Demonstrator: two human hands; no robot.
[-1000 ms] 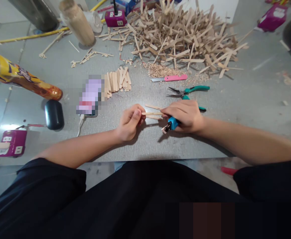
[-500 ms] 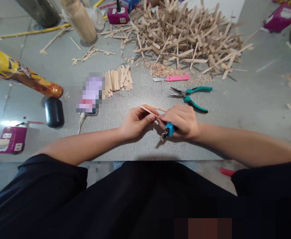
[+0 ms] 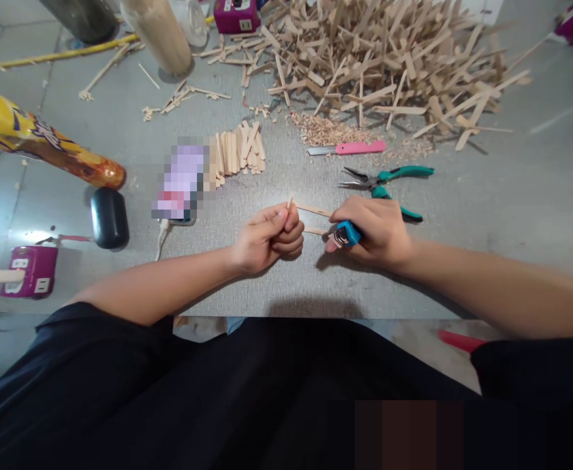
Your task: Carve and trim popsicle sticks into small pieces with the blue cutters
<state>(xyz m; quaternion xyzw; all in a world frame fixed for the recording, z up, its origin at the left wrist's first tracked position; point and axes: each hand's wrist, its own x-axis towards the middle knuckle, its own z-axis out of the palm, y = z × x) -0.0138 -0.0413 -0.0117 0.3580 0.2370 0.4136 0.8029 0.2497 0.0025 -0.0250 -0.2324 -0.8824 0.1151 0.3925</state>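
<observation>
My left hand (image 3: pixel 273 238) is closed, thumb pressed to the fingers, around a thin wooden stick with its tip showing above. My right hand (image 3: pixel 377 228) is wrapped round a small blue lighter (image 3: pixel 349 232) with a metal head, which faces left. Between the hands runs a wooden craft stick (image 3: pixel 316 231); its ends are hidden by the fingers, so I cannot tell which hand grips it. Just behind it another craft stick (image 3: pixel 313 209) shows, partly covered by my right hand. Green-handled needle-nose pliers (image 3: pixel 379 183) lie spread beyond my right hand.
A pink utility knife (image 3: pixel 362 148) lies by wood shavings (image 3: pixel 320 130), before a large heap of craft sticks (image 3: pixel 379 59). Left of centre are a row of sticks (image 3: pixel 237 153), a phone (image 3: pixel 181 183), a black case (image 3: pixel 109 219), a yellow bottle (image 3: pixel 46 140) and a purple socket block (image 3: pixel 32 271).
My hands have moved apart. The left has closed into a fist with the stick turned more upright; the right has shifted right with the blue lighter. The camera view has shifted slightly.
</observation>
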